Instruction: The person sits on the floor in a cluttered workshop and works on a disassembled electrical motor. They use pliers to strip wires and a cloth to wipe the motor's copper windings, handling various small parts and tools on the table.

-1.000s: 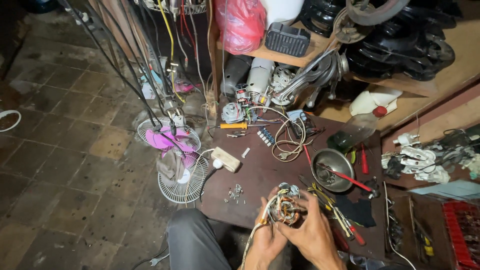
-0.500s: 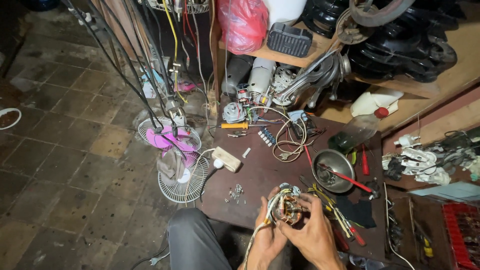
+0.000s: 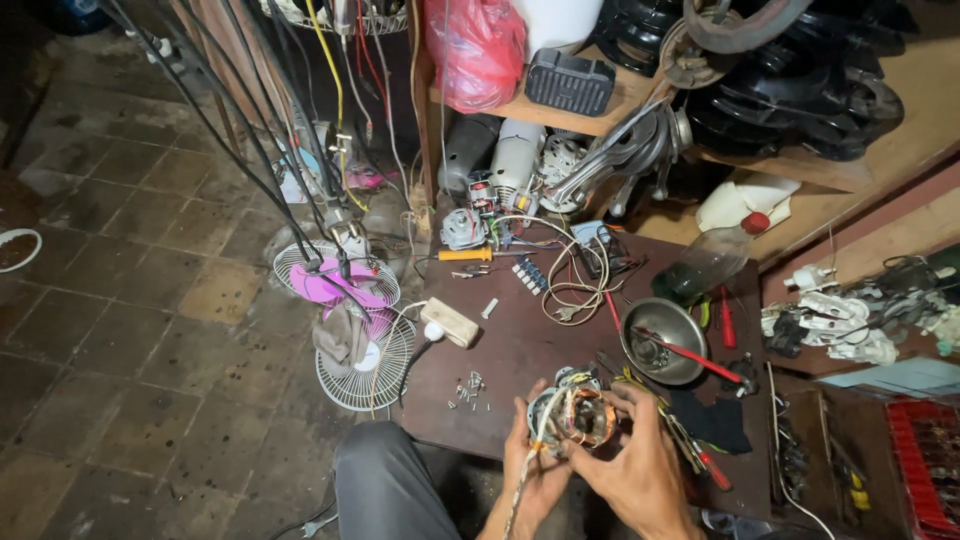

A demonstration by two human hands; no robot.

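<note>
Both hands grip a fan motor stator [image 3: 580,415] above the table's near edge: left hand [image 3: 530,470] cups it underneath, right hand [image 3: 640,465] clasps its side. Copper windings face upward toward the camera. Just beyond lies a metal bowl [image 3: 662,340].

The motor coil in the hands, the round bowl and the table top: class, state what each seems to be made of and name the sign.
Motor coil: copper wire, going by its orange-brown windings, in a grey, probably metal, core. Round bowl: likely steel, silvery with a dull shine. Table top: dark reddish-brown and matt, perhaps painted wood or laminate; the look leaves it open.
</note>
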